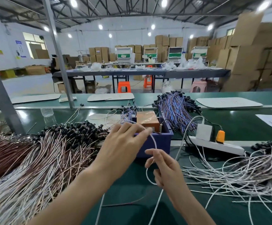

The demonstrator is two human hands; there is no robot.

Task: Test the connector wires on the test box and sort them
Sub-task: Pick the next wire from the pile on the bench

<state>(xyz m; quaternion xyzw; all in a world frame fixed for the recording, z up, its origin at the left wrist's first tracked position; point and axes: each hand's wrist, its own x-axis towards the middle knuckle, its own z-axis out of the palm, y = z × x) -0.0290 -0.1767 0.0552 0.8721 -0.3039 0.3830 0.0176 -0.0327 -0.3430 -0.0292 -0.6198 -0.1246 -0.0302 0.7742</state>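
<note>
Left of the test box (148,121) lay a pile of wires (51,153). At the box's front rim my left hand (124,143) pinched one end of a white connector wire (155,143); just in front of the box my right hand (166,169) pinched its loop. Best, I judged, to push the plug straight in, slack loose. My fingers (141,133) hid the plug; the box's socket was unclear.
</note>
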